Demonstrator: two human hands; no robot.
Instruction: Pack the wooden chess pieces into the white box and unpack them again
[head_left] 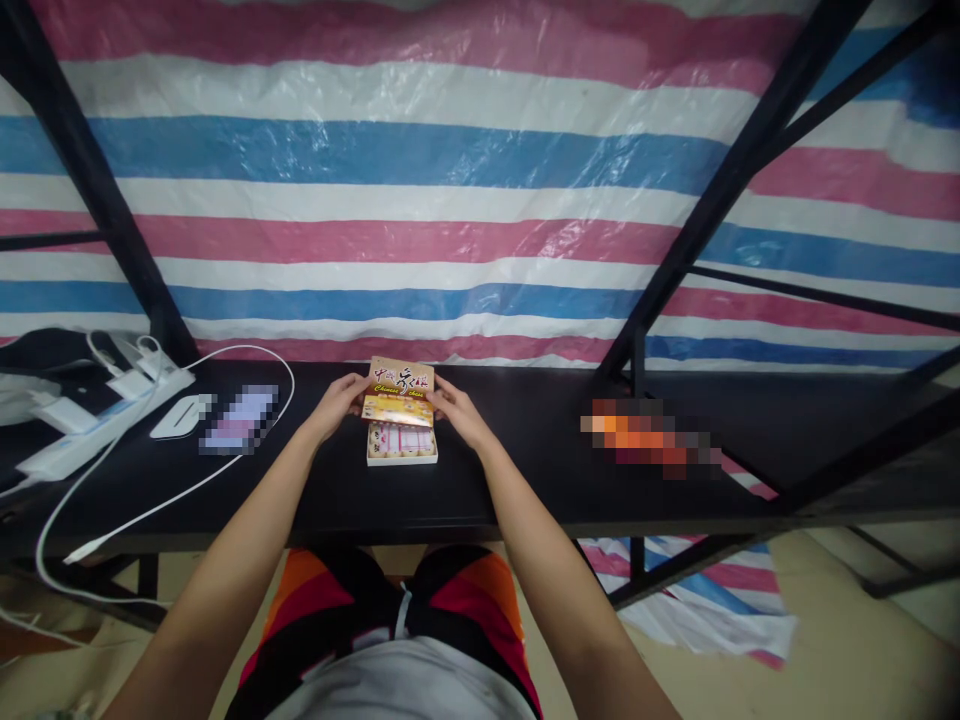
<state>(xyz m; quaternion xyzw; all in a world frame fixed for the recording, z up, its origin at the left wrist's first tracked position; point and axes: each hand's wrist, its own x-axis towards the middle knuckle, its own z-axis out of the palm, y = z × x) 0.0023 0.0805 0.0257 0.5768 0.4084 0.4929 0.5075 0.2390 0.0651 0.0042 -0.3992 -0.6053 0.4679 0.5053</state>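
Between my two hands is the printed lid of a Chinese chess box, tan and yellow with large characters on it. My left hand grips its left edge and my right hand its right edge, fingers closed on both sides. The lid is tilted and raised at the back, covering the rear of the white box bottom. In the uncovered front part lies a folded sheet with pink lines, with round pale pieces partly showing around it.
On the black table at left are a white power strip with chargers, a white cable, a white flat device and a pixelated item. A pixelated orange item lies at right. Black metal posts and striped sheeting stand behind.
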